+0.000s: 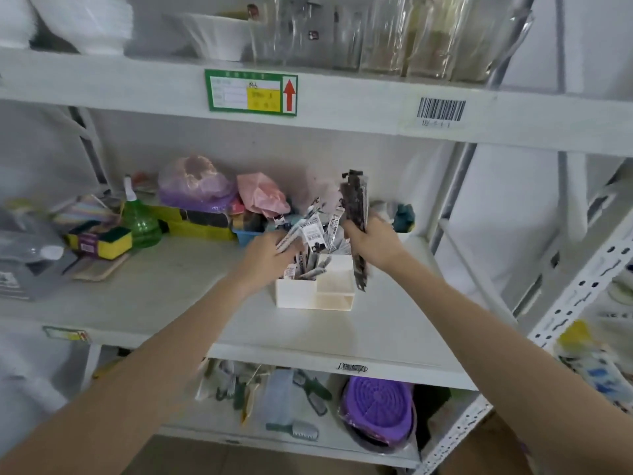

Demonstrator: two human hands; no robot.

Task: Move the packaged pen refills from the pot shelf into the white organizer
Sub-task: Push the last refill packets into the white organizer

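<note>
A white organizer (322, 296) stands on the middle shelf. Several white-labelled packaged pen refills (317, 231) stick up from its back left compartment, fanned out. My left hand (270, 257) rests against these refills from the left, fingers curled around some of them. My right hand (375, 243) grips a bundle of dark packaged refills (358, 214) upright, just right of the organizer's back, its lower end hanging beside the right wall. The organizer's front and right compartments look bare.
Behind the organizer lie a pink bag (262, 193), a purple bagged item (195, 185), a green spray bottle (138, 221) and sponges (102, 238). Glass jars (404, 32) stand on the shelf above. A purple basket (378, 411) and brushes lie on the shelf below.
</note>
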